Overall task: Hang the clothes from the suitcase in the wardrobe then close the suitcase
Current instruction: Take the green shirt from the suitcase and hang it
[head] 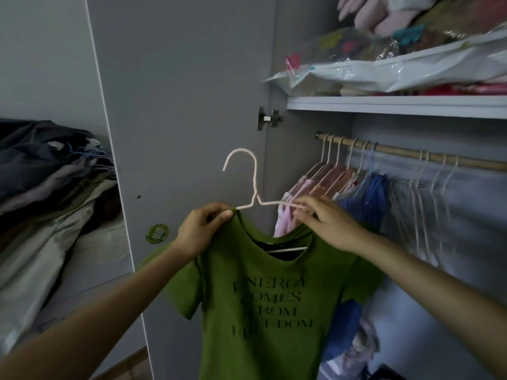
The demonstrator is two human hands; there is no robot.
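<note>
Mid-frame, left hand [201,231] and right hand [323,220] pinch the green T-shirt [263,305] onto a pink hanger [253,182], seemingly half-threaded; rail [466,161] at right awaits, suitcase unseen

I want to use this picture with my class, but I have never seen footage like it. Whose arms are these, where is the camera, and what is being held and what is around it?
There is no machine here. The camera sits on a person's head and looks forward and down, so the two arms reaching in from the bottom are that person's own.

The left hand pinches the shoulder of a green T-shirt where it meets a pale hanger. The right hand holds the hanger's other arm. The shirt is partly on the hanger, whose hook is free and not yet on anything.

Ahead is an open wardrobe. Its wooden rail carries pink and blue clothes on the left and bare hangers on the right. The shelf above holds bagged bedding. At the far left lies a pile of clothes. No suitcase is in view.
</note>
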